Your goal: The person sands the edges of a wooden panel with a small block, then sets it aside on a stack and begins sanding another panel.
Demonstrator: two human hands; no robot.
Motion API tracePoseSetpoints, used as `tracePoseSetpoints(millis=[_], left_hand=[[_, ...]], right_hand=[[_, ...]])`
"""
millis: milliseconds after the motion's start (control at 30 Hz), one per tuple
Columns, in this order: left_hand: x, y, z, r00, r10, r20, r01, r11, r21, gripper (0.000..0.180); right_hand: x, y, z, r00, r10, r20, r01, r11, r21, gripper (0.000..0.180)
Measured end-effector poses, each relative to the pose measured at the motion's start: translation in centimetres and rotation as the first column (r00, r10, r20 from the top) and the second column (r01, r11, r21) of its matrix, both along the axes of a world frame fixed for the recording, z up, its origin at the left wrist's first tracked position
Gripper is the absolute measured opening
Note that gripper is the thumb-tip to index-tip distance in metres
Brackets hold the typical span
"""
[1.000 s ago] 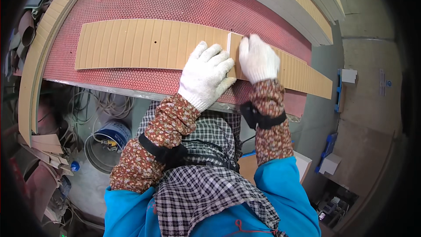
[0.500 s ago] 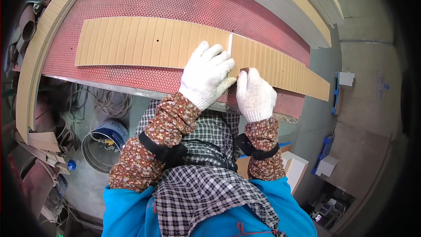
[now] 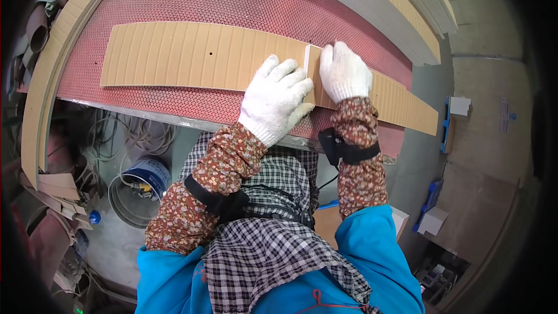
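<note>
Two long tan boards with grooves across them lie end to end on a red mesh-textured work surface (image 3: 174, 0): a left board (image 3: 168, 55) with a small dark hole, and a right board (image 3: 401, 102). A thin white edge shows where they meet. My left hand (image 3: 276, 99), in a white knit glove, rests on the left board beside the joint, fingers stretched and slightly spread. My right hand (image 3: 347, 72), gloved alike, is closed over the right board near its far edge, just right of the joint. Its fingertips and whatever they pinch are hidden now.
Pale strips (image 3: 372, 6) with a tan top stand along the far right of the surface. Long curved tan strips (image 3: 43, 93) line its left end. Below left are a blue metal bucket (image 3: 145, 177), coiled hoses (image 3: 145, 134) and scrap pieces (image 3: 55, 189).
My right hand has moved away from me across the right board, from its near edge to its far edge. The small dark brown piece at its fingertips is now out of sight. My left hand stays put.
</note>
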State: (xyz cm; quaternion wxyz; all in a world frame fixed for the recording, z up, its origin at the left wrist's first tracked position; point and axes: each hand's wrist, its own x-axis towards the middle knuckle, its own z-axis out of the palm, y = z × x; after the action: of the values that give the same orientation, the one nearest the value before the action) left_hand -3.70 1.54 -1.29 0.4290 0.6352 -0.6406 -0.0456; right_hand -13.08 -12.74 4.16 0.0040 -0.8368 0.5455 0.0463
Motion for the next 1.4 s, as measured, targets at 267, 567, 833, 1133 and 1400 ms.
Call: tracePoseSetpoints(millis=[267, 567, 833, 1133, 1400], left_hand=[[-0.1, -0.1, -0.3, 1.000, 0.002, 0.027, -0.001, 1.000, -0.016, 0.043], [0.1, 0.2, 0.2, 0.998, -0.025, -0.057, 0.025, 1.000, 0.014, 0.037], [-0.2, 0.4, -0.9, 1.000, 0.027, 0.005, -0.026, 0.999, -0.033, 0.032], [-0.4, 0.4, -0.8, 0.999, 0.047, -0.014, -0.048, 0.997, -0.054, 0.033], [-0.3, 0.3, -0.7, 0.999, 0.048, 0.011, -0.048, 0.997, -0.063, 0.037]], right_hand=[[-5.6, 8.3, 0.0, 0.989, 0.135, 0.061, -0.132, 0.989, -0.064, 0.030], [-6.5, 10.7, 0.9, 0.974, 0.140, 0.179, -0.128, 0.989, -0.076, 0.023], [-5.5, 10.4, -0.1, 0.970, 0.169, 0.173, -0.158, 0.985, -0.074, 0.024], [-3.4, 6.8, 0.3, 0.988, 0.133, 0.077, -0.132, 0.991, -0.018, 0.029], [-3.2, 7.0, 0.3, 0.987, 0.141, 0.072, -0.139, 0.990, -0.020, 0.032]])
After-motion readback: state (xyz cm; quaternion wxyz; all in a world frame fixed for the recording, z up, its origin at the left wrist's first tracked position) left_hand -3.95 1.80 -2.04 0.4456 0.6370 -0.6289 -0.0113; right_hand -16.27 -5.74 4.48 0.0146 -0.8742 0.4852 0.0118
